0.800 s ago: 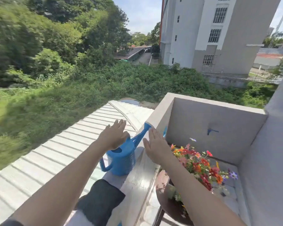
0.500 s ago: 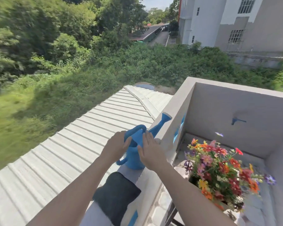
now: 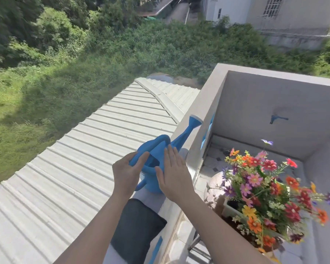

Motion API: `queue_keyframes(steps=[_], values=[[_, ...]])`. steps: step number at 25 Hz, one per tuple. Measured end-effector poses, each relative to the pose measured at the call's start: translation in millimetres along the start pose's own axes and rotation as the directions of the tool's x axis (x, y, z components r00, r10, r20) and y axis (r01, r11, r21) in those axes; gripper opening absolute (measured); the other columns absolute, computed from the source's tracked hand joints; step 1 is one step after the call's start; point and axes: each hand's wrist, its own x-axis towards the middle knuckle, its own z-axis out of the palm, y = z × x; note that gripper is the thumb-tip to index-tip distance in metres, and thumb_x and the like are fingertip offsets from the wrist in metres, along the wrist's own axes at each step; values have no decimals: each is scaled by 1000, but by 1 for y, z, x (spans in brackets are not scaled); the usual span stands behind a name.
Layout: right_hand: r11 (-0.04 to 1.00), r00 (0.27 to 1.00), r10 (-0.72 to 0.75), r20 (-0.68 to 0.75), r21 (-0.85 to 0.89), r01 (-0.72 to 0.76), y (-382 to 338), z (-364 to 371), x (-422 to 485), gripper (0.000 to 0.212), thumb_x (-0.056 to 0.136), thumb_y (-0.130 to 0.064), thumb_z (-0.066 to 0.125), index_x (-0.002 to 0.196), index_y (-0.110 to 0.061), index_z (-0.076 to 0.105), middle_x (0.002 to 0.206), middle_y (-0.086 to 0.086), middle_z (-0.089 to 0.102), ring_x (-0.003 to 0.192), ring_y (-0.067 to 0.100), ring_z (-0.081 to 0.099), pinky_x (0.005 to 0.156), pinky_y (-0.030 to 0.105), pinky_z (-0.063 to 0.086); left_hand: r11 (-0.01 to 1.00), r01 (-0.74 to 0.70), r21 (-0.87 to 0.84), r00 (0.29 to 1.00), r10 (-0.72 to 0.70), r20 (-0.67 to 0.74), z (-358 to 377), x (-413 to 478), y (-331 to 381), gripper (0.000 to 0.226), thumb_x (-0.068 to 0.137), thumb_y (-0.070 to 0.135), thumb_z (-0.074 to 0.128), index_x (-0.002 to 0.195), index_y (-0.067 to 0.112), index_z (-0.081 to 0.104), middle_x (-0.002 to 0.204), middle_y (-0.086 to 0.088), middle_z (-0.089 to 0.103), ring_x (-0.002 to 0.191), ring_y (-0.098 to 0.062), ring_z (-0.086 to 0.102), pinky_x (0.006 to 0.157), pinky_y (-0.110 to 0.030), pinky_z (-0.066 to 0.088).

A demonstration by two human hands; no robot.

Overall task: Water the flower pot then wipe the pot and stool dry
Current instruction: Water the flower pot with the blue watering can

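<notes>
While closing in on the blue watering can (image 3: 156,164) atop the balcony wall (image 3: 198,134): left hand (image 3: 127,173) now curled on its handle, right hand (image 3: 172,173) spread flat alongside. Flower pot (image 3: 234,210) near right, unwatered. Lifting likely next.

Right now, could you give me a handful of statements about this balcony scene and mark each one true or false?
1. The blue watering can stands on top of the balcony wall. True.
2. The can's spout points toward the person. False: it points away, up along the wall.
3. Both hands are at the can, the left hand on its left and the right hand on its right. True.
4. The flowers are all white. False: they are red, orange, pink, purple and yellow.
5. A dark folded cloth lies on the wall, nearer the person than the can. True.
6. The cloth is in the right hand. False: neither hand holds it.
</notes>
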Motion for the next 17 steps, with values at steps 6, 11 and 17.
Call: queue_keyframes(steps=[6, 11, 17], values=[[1000, 977, -6, -213, -20, 2, -8, -47, -3, 79, 89, -56, 3, 145, -3, 21, 155, 12, 20, 144, 25, 15, 113, 33, 6, 990, -134, -32, 981, 137, 135, -3, 7, 65, 12, 80, 23, 72, 71, 14, 73, 46, 14, 55, 42, -1, 44, 52, -18, 37], [985, 941, 140, -310, 138, -101, -42, -92, -13, 84, 84, -58, 1, 147, -3, 11, 158, 11, 7, 145, 23, -1, 112, 30, -8, 918, -394, 50, 863, 351, 364, -9, 21, 145, 26, 81, 15, 72, 61, 31, 74, 42, 19, 56, 37, 3, 44, 43, -6, 32], [898, 873, 354, -335, 382, -217, -58, -109, -34, 87, 82, -60, -4, 147, -3, -1, 158, 9, -8, 144, 19, -14, 116, 31, -11, 788, -602, 129, 695, 438, 571, 10, 14, 194, 7, 69, 44, 76, 62, 43, 73, 56, -12, 65, 54, -12, 45, 54, -24, 38]])
